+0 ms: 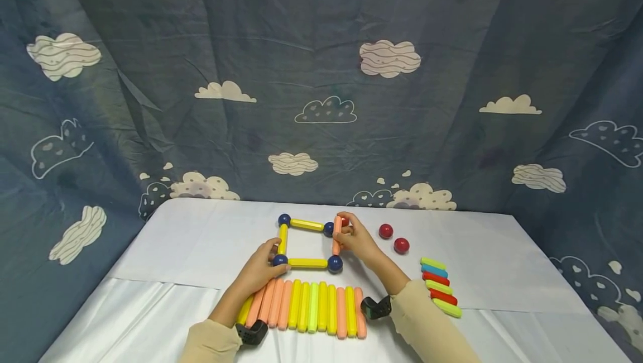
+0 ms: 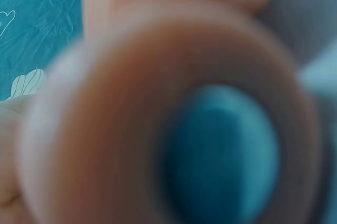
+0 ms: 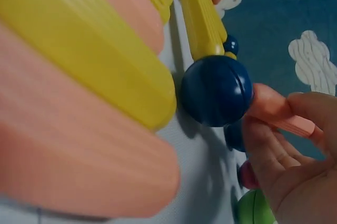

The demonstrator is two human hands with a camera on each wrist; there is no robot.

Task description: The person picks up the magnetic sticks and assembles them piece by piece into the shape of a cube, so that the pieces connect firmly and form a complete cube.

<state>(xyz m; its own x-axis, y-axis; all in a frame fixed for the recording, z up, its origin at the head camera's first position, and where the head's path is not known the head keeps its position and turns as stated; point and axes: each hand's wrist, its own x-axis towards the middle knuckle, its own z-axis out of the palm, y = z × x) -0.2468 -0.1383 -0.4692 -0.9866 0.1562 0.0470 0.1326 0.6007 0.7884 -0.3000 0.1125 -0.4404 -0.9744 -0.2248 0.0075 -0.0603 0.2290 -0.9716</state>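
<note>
On the white table, yellow magnetic rods (image 1: 307, 263) and dark blue balls (image 1: 335, 263) form a four-cornered outline. My right hand (image 1: 359, 240) pinches a salmon rod (image 1: 336, 234) along its right side. In the right wrist view, this rod's near end meets the near-right blue ball (image 3: 217, 91); its far end lies beside the far-right blue ball (image 1: 329, 229), contact unclear. My left hand (image 1: 261, 267) holds the near-left blue ball (image 1: 280, 261) between thumb and fingers. A blurred round orange shape (image 2: 105, 129) fills most of the left wrist view.
A row of yellow, salmon and green rods (image 1: 313, 307) lies in front of the outline, under my forearms. Two red balls (image 1: 385, 231) sit to the right, and another red ball (image 1: 345, 221) is partly behind my right fingers. Short coloured rods (image 1: 437, 279) lie farther right.
</note>
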